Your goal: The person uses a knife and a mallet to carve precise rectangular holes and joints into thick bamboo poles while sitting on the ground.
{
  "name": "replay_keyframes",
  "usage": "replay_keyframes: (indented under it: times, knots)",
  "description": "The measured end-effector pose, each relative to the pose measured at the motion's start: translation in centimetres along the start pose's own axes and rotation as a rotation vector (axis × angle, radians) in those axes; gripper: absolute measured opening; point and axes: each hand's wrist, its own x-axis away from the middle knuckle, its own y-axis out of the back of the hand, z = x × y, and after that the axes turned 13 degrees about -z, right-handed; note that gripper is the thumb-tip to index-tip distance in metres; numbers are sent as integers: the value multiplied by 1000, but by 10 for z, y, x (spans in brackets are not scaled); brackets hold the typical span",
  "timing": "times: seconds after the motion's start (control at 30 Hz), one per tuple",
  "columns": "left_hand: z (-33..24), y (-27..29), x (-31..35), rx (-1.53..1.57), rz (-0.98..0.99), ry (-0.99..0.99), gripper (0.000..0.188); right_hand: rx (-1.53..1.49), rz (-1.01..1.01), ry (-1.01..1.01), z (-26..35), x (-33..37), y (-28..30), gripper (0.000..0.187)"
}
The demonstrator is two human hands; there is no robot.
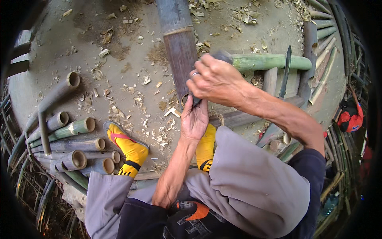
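Note:
A dark brown bamboo pole (181, 53) runs from the top edge toward me, its cut end between my hands. My left hand (193, 121), palm up, is closed at that near end, with the thumb by the rim and the other fingers partly hidden. Just above it, my right hand (217, 77), with a ring on one finger, is wrapped round a dark rounded object (223, 57). Motion smears this object and the hand covers most of it, so its kind is unclear. A long dark blade (286, 71) stands against a green bamboo pole (270, 62) to the right.
Several cut bamboo tubes (73, 160) lie stacked at left, open ends toward my foot in a yellow sock (129, 147). Pale shavings (159, 135) litter the grey ground. More bamboo poles (326, 32) lie at far right, near a red and black item (351, 117).

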Motion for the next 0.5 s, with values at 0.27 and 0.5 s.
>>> replay_keyframes:
  times: [0.27,0.5]
  knots:
    - [0,-61,2,-1554,-407,95,28,-901,133,-1389,126,104,-11,39]
    - [-10,-32,7,-778,-127,43,33,-445,245,-761,35,64,27,29]
